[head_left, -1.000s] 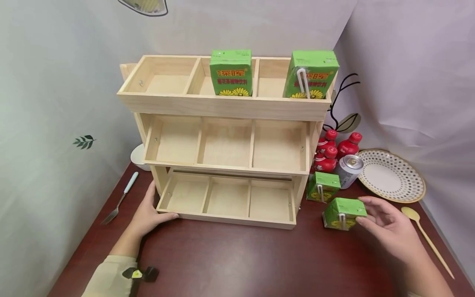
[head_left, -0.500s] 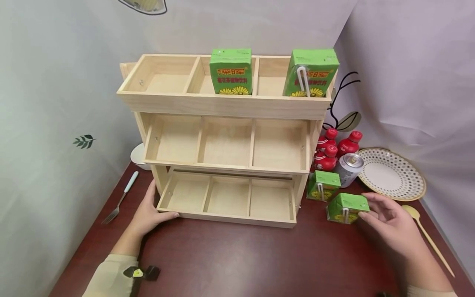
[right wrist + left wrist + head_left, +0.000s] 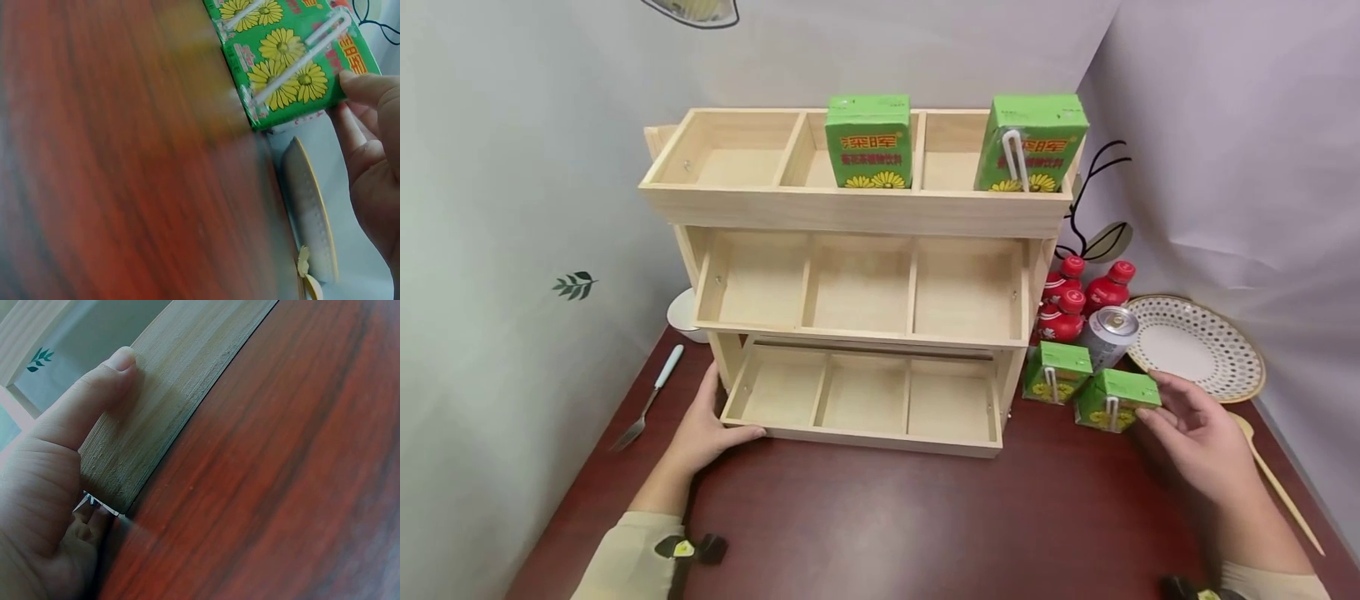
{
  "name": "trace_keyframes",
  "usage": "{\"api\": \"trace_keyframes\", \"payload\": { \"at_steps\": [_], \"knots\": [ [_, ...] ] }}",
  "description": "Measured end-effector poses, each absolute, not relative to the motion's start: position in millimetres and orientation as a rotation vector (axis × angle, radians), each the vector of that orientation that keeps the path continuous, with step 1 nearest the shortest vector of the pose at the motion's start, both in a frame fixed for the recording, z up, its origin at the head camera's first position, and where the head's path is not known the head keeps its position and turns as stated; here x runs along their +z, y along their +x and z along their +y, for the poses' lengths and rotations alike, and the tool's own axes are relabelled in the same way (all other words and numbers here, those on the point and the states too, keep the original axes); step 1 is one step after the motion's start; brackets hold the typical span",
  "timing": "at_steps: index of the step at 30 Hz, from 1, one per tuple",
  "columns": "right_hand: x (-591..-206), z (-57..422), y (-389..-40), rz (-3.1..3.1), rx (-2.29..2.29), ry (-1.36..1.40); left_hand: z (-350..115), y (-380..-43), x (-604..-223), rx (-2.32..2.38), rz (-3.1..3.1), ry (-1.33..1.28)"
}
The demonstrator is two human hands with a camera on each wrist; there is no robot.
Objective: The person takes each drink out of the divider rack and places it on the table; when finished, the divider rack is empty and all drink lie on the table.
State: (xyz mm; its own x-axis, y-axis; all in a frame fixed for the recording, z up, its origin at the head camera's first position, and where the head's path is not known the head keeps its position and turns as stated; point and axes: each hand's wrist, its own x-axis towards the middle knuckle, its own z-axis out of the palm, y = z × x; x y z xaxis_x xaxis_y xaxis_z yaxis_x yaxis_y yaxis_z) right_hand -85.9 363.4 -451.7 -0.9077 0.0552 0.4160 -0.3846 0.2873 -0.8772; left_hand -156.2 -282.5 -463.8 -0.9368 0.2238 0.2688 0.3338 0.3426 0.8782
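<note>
My right hand (image 3: 1210,446) pinches a green juice carton (image 3: 1116,400) by its right side, thumb in front and fingers behind. The right wrist view shows the carton (image 3: 290,69) with yellow flowers and a white straw on its face, standing on the table. Close on its left stands a matching juice carton (image 3: 1056,373); I cannot tell whether they touch. At the bottom left corner of a three-tier wooden rack (image 3: 857,212), my left hand (image 3: 700,433) grips the lowest tray, its thumb along the front board (image 3: 169,387) and fingers round the side.
Two more cartons stand in the rack's top tier, a middle carton (image 3: 870,142) and a right carton (image 3: 1033,143). Behind the cartons are red bottles (image 3: 1063,317), a can (image 3: 1108,335) and a dotted plate (image 3: 1195,350). A spoon (image 3: 1277,483), fork (image 3: 649,400) and bowl (image 3: 683,315) lie at the sides.
My right hand has slid its carton backward and slightly right, up beside the other carton on the table. The left hand has kept its place on the rack.
</note>
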Motion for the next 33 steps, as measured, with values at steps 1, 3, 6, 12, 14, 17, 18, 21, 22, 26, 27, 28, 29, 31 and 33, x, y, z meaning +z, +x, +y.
{"api": "trace_keyframes", "payload": {
  "at_steps": [1,3,6,12,14,17,18,21,22,26,27,28,29,31,33],
  "knots": [
    [-450.0,363.2,-85.8,-2.197,1.645,0.288,-281.5,-156.8,-464.1,-1.671,-2.486,-0.521],
    [-446.5,361.6,-85.3,-2.196,1.637,0.278,-280.7,-157.5,-464.3,-1.687,-2.474,-0.526],
    [-444.4,359.6,-85.4,-2.228,1.550,0.230,-280.6,-158.5,-463.3,-1.672,-2.474,-0.535],
    [-443.0,356.2,-87.0,-2.293,1.342,0.090,-281.0,-159.9,-463.0,-1.670,-2.460,-0.555],
    [-443.1,354.7,-88.4,-2.299,1.313,0.064,-281.3,-159.2,-463.3,-1.672,-2.461,-0.551],
    [-442.4,352.1,-90.1,-2.300,1.298,0.044,-281.6,-158.0,-464.4,-1.669,-2.465,-0.547],
    [-442.1,351.4,-90.5,-2.301,1.296,0.042,-281.5,-157.6,-464.8,-1.670,-2.465,-0.551],
    [-441.3,349.0,-91.2,-2.309,1.283,0.031,-281.4,-157.5,-464.9,-1.684,-2.455,-0.559],
    [-441.5,348.9,-91.1,-2.313,1.278,0.027,-281.2,-157.6,-464.6,-1.688,-2.452,-0.562],
    [-444.7,351.5,-92.2,-2.335,1.267,0.017,-281.2,-157.8,-464.4,-1.693,-2.450,-0.563],
    [-446.3,353.1,-92.8,-2.345,1.266,0.009,-281.4,-157.7,-464.3,-1.688,-2.453,-0.560],
    [-447.8,354.9,-93.5,-2.354,1.267,-0.004,-281.5,-157.4,-464.3,-1.687,-2.456,-0.556],
    [-449.2,356.7,-94.1,-2.362,1.274,-0.020,-281.8,-157.2,-464.4,-1.681,-2.461,-0.553],
    [-450.9,359.8,-94.6,-2.380,1.273,-0.074,-281.8,-156.6,-464.3,-1.678,-2.463,-0.545],
    [-450.5,360.5,-95.1,-2.362,1.317,-0.138,-281.6,-156.4,-464.5,-1.688,-2.458,-0.548]
  ]
}}
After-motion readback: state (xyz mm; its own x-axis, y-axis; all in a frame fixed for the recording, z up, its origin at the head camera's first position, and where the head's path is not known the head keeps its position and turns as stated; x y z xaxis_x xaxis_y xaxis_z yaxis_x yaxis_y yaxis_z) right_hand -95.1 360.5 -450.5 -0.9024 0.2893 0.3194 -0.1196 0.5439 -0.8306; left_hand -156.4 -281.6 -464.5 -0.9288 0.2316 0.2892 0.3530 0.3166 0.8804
